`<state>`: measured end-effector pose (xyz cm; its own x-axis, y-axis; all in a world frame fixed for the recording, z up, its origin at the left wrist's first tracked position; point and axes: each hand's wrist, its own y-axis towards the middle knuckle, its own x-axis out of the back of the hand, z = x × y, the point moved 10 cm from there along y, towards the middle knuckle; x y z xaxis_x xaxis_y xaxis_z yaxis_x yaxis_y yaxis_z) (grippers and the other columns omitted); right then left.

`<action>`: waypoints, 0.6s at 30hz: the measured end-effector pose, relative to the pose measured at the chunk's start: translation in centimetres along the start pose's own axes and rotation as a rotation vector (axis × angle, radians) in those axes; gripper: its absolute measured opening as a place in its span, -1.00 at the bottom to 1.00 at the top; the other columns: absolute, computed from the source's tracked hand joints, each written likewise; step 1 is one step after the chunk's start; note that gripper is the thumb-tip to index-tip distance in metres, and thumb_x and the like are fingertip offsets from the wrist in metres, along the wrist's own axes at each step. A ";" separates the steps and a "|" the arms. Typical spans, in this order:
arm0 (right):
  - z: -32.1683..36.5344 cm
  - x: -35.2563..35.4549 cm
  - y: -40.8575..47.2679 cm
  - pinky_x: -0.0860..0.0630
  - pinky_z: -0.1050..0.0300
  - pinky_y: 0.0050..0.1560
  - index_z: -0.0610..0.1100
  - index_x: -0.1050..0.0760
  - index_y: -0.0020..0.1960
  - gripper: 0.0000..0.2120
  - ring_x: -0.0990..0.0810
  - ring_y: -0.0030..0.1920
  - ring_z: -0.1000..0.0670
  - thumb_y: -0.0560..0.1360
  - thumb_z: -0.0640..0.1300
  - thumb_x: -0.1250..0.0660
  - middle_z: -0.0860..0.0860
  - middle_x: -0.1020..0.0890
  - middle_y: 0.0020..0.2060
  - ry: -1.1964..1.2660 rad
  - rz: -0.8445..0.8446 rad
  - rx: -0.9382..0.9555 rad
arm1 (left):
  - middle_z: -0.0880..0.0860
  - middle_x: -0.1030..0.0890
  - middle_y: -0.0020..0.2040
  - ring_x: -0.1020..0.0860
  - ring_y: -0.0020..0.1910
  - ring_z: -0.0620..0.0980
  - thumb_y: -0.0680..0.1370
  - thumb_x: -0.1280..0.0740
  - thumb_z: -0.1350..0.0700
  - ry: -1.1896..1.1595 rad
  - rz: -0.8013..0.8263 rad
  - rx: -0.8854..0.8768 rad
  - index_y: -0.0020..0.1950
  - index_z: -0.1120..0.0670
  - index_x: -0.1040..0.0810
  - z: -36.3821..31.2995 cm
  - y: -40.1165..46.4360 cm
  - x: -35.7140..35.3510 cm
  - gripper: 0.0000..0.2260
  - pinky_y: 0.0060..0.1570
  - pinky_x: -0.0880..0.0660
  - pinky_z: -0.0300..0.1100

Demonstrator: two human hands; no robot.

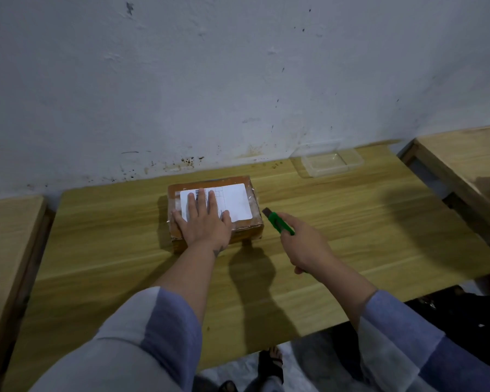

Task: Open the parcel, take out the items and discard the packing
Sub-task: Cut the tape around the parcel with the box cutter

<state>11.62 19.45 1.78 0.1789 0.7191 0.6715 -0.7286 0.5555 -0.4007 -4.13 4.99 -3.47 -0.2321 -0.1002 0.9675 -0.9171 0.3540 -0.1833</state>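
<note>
A brown cardboard parcel (252, 205), wrapped in clear tape and bearing a white shipping label (234, 200), lies on the wooden table (351, 222) near the wall. My left hand (203, 219) presses flat on the parcel's top, fingers straight and spread over the label. My right hand (304, 244) grips a green utility knife (279, 222) just right of the parcel. The knife's blade end points toward the parcel's right side and stays apart from it.
A clear plastic container (327, 161) sits at the back right of the table against the white wall. Other wooden tables (464, 154) flank this one on the left and right. Sandalled feet (270, 363) show below the table's front edge.
</note>
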 end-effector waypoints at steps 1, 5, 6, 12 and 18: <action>0.0 0.2 0.1 -0.42 0.24 -0.59 0.21 -0.20 0.44 -0.51 -0.51 -0.32 -0.02 0.57 -0.16 -0.06 -0.09 -0.57 0.09 0.036 -0.013 0.002 | 0.01 0.27 0.57 0.30 0.54 0.05 0.63 0.15 -0.19 -0.005 0.007 -0.004 0.57 -0.03 0.21 0.0 0.0 -0.1 -0.44 0.45 0.24 0.27; 0.7 -0.3 0.6 -0.50 0.17 -0.51 0.18 -0.10 0.49 -0.49 -0.52 -0.23 -0.02 0.59 -0.12 -0.12 -0.10 -0.50 0.21 0.082 -0.015 0.035 | -0.01 0.20 0.58 0.25 0.55 0.03 0.61 0.12 -0.25 -0.072 0.043 -0.033 0.57 -0.04 0.12 -0.1 -0.1 0.5 -0.41 0.45 0.25 0.21; 0.9 -0.4 0.8 -0.55 0.13 -0.43 0.17 -0.05 0.50 -0.46 -0.52 -0.18 -0.04 0.59 -0.12 -0.14 -0.11 -0.46 0.29 0.081 -0.025 0.047 | -0.02 0.14 0.59 0.20 0.56 0.02 0.61 0.09 -0.25 -0.098 0.034 -0.047 0.57 -0.04 0.06 0.0 -0.2 1.1 -0.42 0.46 0.21 0.18; 2.6 -3.5 2.7 -0.53 -0.02 0.06 0.22 0.11 0.51 -0.27 -0.58 0.08 -0.17 0.55 -0.10 -0.26 -0.19 -0.50 0.25 0.004 -0.003 0.157 | -0.05 0.02 0.59 0.10 0.56 0.00 0.59 -0.04 -0.25 -0.085 -0.055 -0.158 0.55 -0.13 -0.08 4.1 0.4 3.8 -0.45 0.48 0.09 0.17; 1.2 -5.7 4.3 -0.42 -0.13 0.31 0.19 0.00 0.51 -0.34 -0.37 0.35 -0.27 0.53 0.09 -0.27 -0.23 -0.22 0.42 0.166 -0.093 0.017 | -0.02 0.09 0.59 0.17 0.56 0.01 0.53 -0.08 -0.34 0.031 0.032 -0.261 0.55 -0.18 0.05 4.5 2.6 3.6 -0.35 0.46 0.15 0.23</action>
<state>6.66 17.26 -3.04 0.3517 0.7248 0.5924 -0.7146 0.6166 -0.3302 -8.82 1.42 -1.28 -0.2462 -0.0581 0.9675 -0.7938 0.5849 -0.1669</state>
